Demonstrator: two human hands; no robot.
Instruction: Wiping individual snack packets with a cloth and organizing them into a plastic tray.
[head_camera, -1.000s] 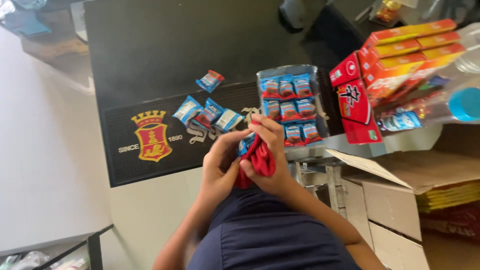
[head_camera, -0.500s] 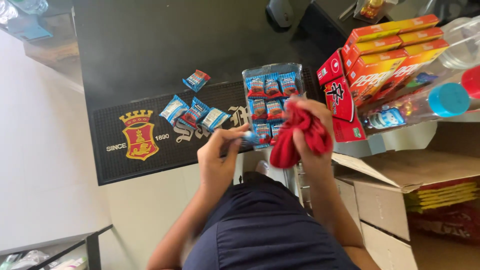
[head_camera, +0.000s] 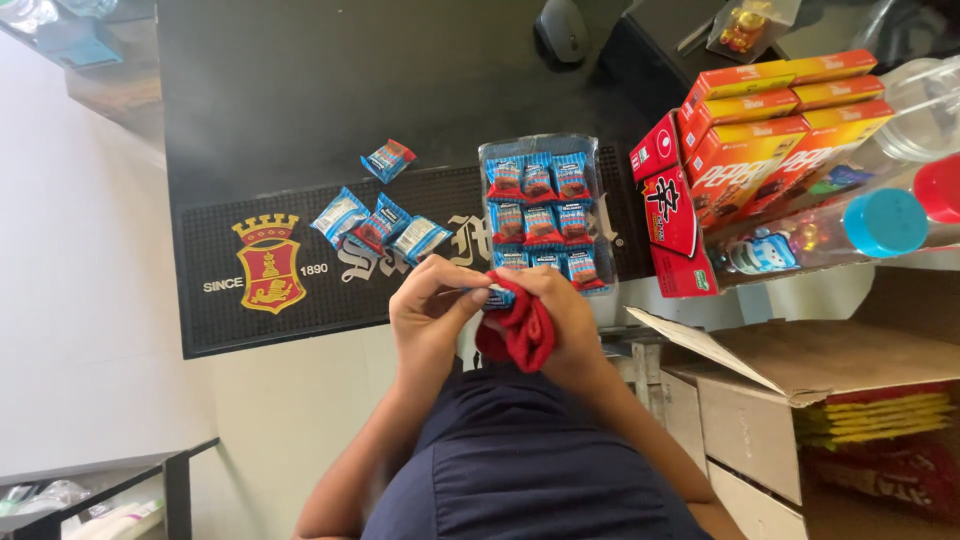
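Between both hands (head_camera: 497, 305) (pinched): small blue packet (head_camera: 497, 295).

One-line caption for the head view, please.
Both hands meet over the black bar mat: the right hand bunches a red cloth, the left hand pinches a small blue packet.

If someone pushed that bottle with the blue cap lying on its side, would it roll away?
Probably yes. The bottle with the blue cap looks round and lies on its side, so a sideways push would likely roll it. It seems clear plastic with little colourful things inside, so probably light. The red packet and orange boxes close beside it might stop it that way.
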